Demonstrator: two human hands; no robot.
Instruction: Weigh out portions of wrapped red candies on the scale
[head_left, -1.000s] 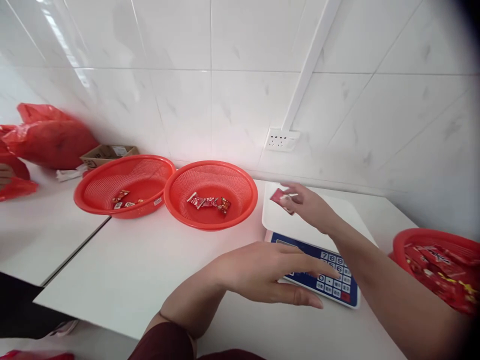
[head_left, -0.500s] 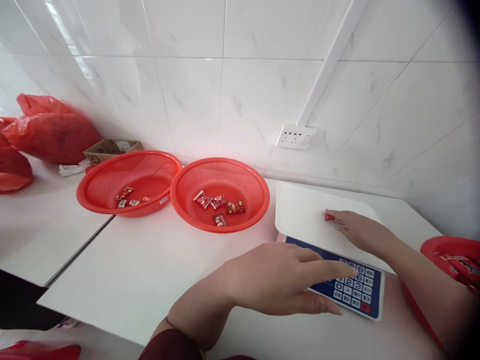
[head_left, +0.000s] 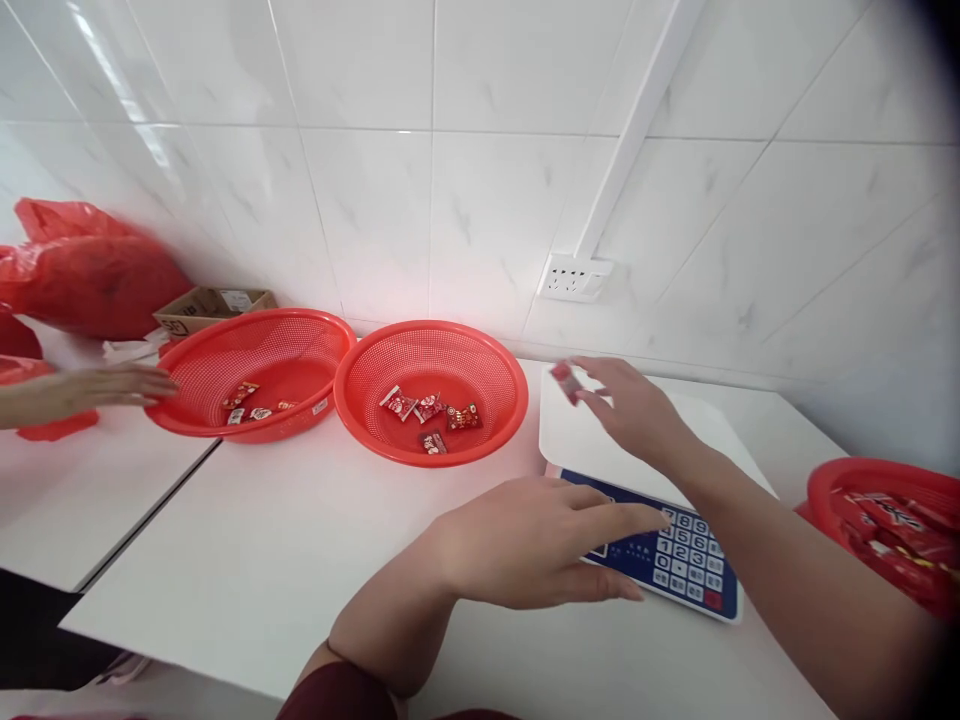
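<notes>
My right hand [head_left: 626, 405] pinches a small red-wrapped candy [head_left: 564, 382] between thumb and fingers, above the left part of the white weighing pan of a digital scale [head_left: 574, 440]. The candy is slightly blurred. My left hand [head_left: 525, 550] hovers palm down over the scale's blue keypad panel [head_left: 637, 550], fingers spread and holding nothing; whether a fingertip touches a key I cannot tell. Left of the scale stands a red perforated basket [head_left: 517, 405], where several wrapped candies [head_left: 463, 417] lie on the bottom.
A second red basket [head_left: 169, 425] with several candies adjoins the first. Another person's hand [head_left: 112, 385] reaches to its left rim. Behind are a cardboard box [head_left: 187, 318] and red plastic bags [head_left: 97, 280]. A fuller red basket [head_left: 832, 490] stands at the right. A socket [head_left: 574, 278] is on the tiled wall.
My right hand has lifted the candy from the pan and moved left and toward the wall. My left hand stays over the keypad panel. Another person's hand has entered at the left.
</notes>
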